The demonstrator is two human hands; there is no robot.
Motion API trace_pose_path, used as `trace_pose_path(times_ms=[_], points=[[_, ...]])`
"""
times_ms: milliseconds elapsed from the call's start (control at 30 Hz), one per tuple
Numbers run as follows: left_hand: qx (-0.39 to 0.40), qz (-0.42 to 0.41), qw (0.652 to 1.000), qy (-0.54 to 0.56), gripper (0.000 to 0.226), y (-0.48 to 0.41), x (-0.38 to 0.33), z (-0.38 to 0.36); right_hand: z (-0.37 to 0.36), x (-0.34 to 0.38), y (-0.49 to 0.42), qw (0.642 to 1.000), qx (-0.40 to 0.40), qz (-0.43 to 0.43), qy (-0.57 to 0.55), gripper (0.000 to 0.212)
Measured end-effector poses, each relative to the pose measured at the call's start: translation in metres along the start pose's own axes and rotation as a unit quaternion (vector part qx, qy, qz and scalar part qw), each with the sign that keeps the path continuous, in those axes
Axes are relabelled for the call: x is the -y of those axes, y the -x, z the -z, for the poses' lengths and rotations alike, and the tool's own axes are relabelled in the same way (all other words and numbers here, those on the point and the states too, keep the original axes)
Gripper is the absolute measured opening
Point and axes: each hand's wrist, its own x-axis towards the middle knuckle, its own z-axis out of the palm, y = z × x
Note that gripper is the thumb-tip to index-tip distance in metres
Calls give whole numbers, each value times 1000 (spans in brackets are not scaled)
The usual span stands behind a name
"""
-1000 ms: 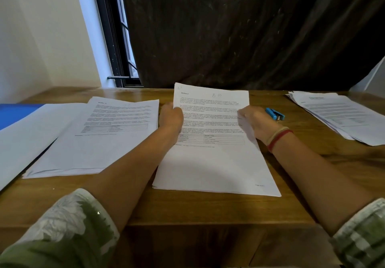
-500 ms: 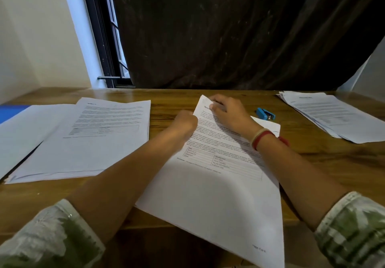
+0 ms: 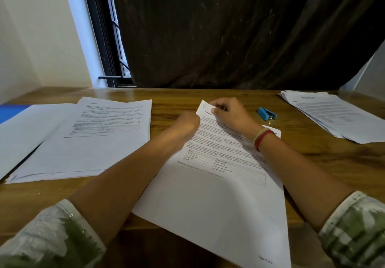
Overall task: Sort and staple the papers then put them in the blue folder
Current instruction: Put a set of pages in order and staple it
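Both forearms extended forward over the wooden table [image 3: 333, 163], sleeves pushed up to the elbows, converging on the far end of the papers [image 3: 218, 201].

Right hand [image 3: 229, 113]: back up, wrist bent inward, fingers curled and thumb tucked under, pinching the far upper corner of the papers and lifting it slightly off the wood. Red and pale bands [image 3: 263, 137] round the wrist.

Left hand [image 3: 185, 123]: just left of the right hand and nearly touching it, knuckles toward the camera, set against the left edge of the papers below the pinched corner. Fingers hidden behind the back of the hand; gripping or merely pressing, impossible to tell.

Papers: printed side up, turned at a slant under both hands, near end hanging past the table edge. A second corner showing beneath the right wrist.

Right of the right hand, apart from it: small blue stapler [image 3: 267, 114] lying on the wood. Farther right again: loose fanned pile of printed sheets [image 3: 337, 115].

Left of the left hand, with bare wood between: printed stack [image 3: 93, 142], overlapping a blank white sheet [image 3: 27, 134] farther out. Beyond that, at the picture's left edge: strip of the blue folder [image 3: 10, 112], mostly covered by the white sheet.

Beyond the hands: dark curtain [image 3: 239, 28], black-framed window [image 3: 108, 38] at its left.
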Motion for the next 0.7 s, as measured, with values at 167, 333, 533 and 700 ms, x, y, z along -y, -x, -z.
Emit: trace_pose_path(times_ms=[167,333,533,700], points=[[15,-18,999,31,26,-5,5,0,1,3,0,1000,-5,9,-14,14],[0,-17,1000,19,29,-20,15,-3,-2,4,0,999,1,21,-28,12],[2,-30,999,10,28,-24,19,-5,-3,1,0,998,-18,28,-49,15],[-2,-39,999,13,30,-25,19,-6,-5,1,-1,998,-34,29,-48,14]])
